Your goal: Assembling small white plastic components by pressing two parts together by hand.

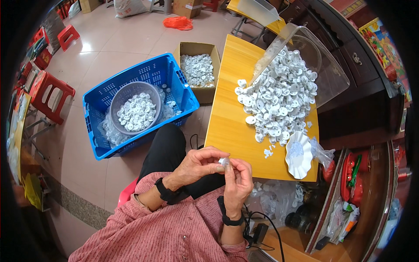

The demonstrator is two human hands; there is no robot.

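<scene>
Small white plastic piece (224, 162) is pinched between left hand (200, 163) and right hand (239, 181) fingertips, near the yellow wooden desk (229, 126), seemingly for close fitting.

Smooth yellow wooden tabletop (231, 126) with a soft sheen carries a heap of small white moulded plastic parts (279, 100), matt and pale, spilling from a clear glossy plastic sheet (323, 65). On the polished, light-reflecting pink tiled floor (104, 48) sit a perforated blue hard-plastic crate (144, 78), a grey plastic sieve basket (131, 89) inside it and a dull brown cardboard box (198, 48). Both wrists wear matt black bands below a soft pinkish woven cloth sleeve (148, 236).
</scene>
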